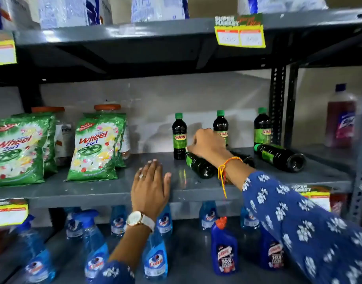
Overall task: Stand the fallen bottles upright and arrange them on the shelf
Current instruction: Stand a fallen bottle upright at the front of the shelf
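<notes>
While the left hand (pixel 150 186) lies flat and empty on the shelf (pixel 114 193), the right hand (pixel 206 144) closes on a fallen bottle (pixel 198 166) (neck end); it should tip up slowly, clear of the standing bottle (pixel 179 136).

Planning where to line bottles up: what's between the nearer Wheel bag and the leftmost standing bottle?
Bare shelf in the head view between bag and bottle.
</notes>
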`<state>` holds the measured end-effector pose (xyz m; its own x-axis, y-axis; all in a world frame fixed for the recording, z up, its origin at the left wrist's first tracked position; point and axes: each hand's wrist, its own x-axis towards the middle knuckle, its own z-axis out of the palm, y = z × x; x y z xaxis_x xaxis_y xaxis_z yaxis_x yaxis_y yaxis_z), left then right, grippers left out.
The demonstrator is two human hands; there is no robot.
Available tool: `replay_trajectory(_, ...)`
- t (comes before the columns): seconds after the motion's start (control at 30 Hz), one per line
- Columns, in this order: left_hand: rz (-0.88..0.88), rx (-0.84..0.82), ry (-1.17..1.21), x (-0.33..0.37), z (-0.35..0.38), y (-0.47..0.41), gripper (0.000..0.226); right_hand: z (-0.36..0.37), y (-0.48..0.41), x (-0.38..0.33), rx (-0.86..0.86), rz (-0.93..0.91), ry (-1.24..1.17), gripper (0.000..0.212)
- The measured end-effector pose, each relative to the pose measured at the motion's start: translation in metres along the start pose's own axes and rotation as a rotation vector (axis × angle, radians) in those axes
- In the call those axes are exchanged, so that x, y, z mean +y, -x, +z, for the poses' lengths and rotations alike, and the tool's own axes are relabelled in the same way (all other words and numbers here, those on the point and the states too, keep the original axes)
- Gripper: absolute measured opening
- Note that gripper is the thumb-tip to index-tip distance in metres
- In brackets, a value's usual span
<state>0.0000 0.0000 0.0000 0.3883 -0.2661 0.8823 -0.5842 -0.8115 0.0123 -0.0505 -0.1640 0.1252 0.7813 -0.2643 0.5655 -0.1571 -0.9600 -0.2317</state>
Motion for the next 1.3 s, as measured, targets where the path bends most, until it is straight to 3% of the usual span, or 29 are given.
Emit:
replay_trajectory(0.07,0.012,-0.030,0.002,-0.002,0.009,0.014,0.061,0.010,-0.007,-0.006,-0.085,0.029,0.152,0.048)
replay_trajectory(0.17,0.019,0.091,-0.005,-0.001,0.018,0.028,0.043,0.034,-0.018,-0.013,-0.199,0.036,0.386,0.062)
replay_trajectory(0.33,0.012,0.210,-0.032,-0.003,0.022,0.025,0.033,0.063,-0.037,-0.020,-0.211,0.081,0.527,0.043)
replay_trajectory(0.47,0.009,0.216,-0.017,-0.001,0.023,0.025,0.032,0.054,-0.031,-0.007,-0.104,0.081,0.263,0.063)
replay_trajectory(0.53,0.001,0.210,-0.008,0.000,0.023,0.025,0.032,0.050,-0.026,0.002,0.031,0.118,0.004,0.057)
replay_trajectory(0.63,-0.010,0.173,-0.016,-0.001,0.023,0.025,0.032,0.060,-0.020,0.012,0.224,0.130,-0.579,0.046)
replay_trajectory(0.7,-0.020,0.131,-0.009,0.000,0.021,0.025,0.032,0.070,-0.016,0.017,0.237,0.103,-0.781,0.040)
replay_trajectory(0.8,-0.036,0.098,0.008,0.001,0.021,0.025,0.033,0.079,-0.012,0.019,0.185,0.087,-0.909,0.031)
replay_trajectory(0.87,-0.045,0.080,0.018,0.001,0.021,0.025,0.034,0.080,-0.011,0.020,0.145,0.088,-0.926,0.036)
replay_trajectory(1.03,-0.059,0.068,0.024,0.001,0.022,0.025,0.035,0.086,-0.001,0.021,-0.073,0.168,-0.835,0.098)
replay_trajectory(1.07,-0.063,0.066,0.027,0.002,0.022,0.026,0.035,0.087,0.000,0.021,-0.079,0.164,-0.781,0.100)
replay_trajectory(1.2,-0.076,0.069,0.029,0.002,0.024,0.027,0.036,0.086,-0.002,0.023,-0.116,0.199,-0.815,0.065)
replay_trajectory(1.3,-0.085,0.067,0.027,0.003,0.024,0.027,0.036,0.085,-0.001,0.025,-0.188,0.201,-1.024,0.064)
